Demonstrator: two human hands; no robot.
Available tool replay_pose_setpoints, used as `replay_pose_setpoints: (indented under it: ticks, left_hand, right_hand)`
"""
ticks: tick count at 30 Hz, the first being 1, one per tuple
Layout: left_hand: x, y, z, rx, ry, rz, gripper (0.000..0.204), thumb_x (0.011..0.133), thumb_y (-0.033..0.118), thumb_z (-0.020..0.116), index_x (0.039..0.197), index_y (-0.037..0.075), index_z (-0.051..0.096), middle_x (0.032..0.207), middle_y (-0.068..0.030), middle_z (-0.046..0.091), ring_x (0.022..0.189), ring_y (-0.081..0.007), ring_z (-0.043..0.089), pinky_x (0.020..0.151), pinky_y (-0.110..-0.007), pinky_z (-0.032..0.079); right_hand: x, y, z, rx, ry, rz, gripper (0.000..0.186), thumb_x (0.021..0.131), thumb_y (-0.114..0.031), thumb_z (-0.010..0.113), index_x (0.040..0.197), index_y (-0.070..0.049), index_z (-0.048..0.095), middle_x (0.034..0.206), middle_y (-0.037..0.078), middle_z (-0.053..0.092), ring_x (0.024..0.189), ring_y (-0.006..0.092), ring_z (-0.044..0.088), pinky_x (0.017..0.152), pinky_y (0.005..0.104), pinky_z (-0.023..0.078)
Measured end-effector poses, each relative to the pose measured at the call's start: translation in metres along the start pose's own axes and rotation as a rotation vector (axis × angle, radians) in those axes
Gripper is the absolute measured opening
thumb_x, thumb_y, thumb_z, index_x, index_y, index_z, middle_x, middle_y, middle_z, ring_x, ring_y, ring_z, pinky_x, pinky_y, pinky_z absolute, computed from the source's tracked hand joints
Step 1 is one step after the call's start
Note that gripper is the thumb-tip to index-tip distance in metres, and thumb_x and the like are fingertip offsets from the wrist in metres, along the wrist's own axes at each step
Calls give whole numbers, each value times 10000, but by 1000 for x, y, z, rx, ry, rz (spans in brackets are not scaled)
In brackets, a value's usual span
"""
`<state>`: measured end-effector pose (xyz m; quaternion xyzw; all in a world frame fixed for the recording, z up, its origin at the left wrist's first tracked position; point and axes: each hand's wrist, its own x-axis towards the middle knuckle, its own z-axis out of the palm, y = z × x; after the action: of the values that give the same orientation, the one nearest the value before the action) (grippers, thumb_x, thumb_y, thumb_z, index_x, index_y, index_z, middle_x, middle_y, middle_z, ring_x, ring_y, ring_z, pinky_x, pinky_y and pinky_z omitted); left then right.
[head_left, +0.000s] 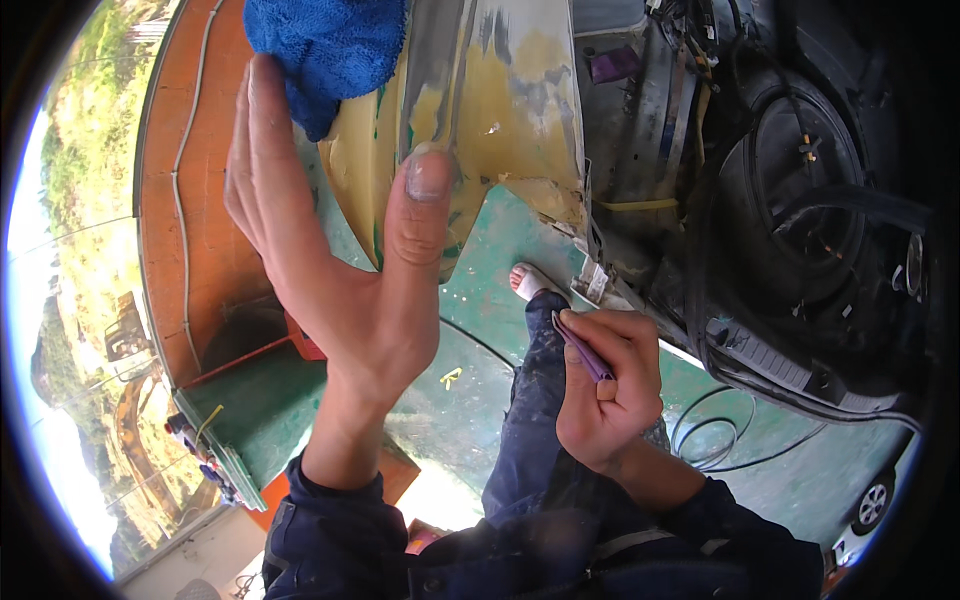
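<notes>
My left hand (355, 285) is raised with its fingers stretched up and its thumb held apart; nothing is in it. Behind its thumb lies a car body panel (520, 110), bare grey metal in places with patches of yellowish filler. Whether the hand touches the panel I cannot tell. A blue towel (340, 50) lies over the panel's far left part, just beyond the fingertips. Lower right, my right hand (625, 385) is closed on a folded piece of purple sandpaper (585, 350), pinched between thumb and fingers, apart from the panel.
At right is the car's open rear compartment with a round black well (800, 190) and a second purple piece (614, 65). Black cable (715, 450) coils on the green floor (490, 250). An orange wall (185, 220) stands at left, and a yellow scrap (451, 377) lies below.
</notes>
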<state>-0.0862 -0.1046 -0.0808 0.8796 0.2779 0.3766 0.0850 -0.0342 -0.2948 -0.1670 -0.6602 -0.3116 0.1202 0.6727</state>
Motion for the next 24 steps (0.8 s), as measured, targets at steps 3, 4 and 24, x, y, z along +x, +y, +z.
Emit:
replay_pose_setpoints:
  ticks: [3, 4, 24]
  left_hand:
    - [-30, 9, 21, -2, 144, -165, 704, 1152, 418, 467, 1610, -99, 334, 1608, -227, 455, 1431, -262, 492, 1197, -383, 361]
    - [-34, 12, 29, -45, 210, -210, 712, 1148, 418, 467, 1607, -107, 329, 1605, -251, 446, 1445, -294, 474, 1203, -404, 350]
    - [-91, 13, 5, -473, 163, -355, 674, 1099, 310, 612, 1566, -129, 402, 1495, -230, 585, 1277, -279, 630, 1047, -403, 513]
  right_hand:
    - [-2, 1, 0, 33, -34, 44, 319, 828, 182, 705, 1121, 62, 747, 1041, 165, 695, 885, 247, 679, 776, 289, 534]
    - [-2, 1, 1, 45, -40, 54, 310, 835, 176, 708, 1120, 62, 747, 1039, 166, 694, 887, 247, 680, 781, 289, 535]
    - [57, -7, 42, 277, -79, -281, 294, 842, 133, 690, 1128, 68, 658, 1022, 205, 710, 870, 284, 702, 753, 326, 568]
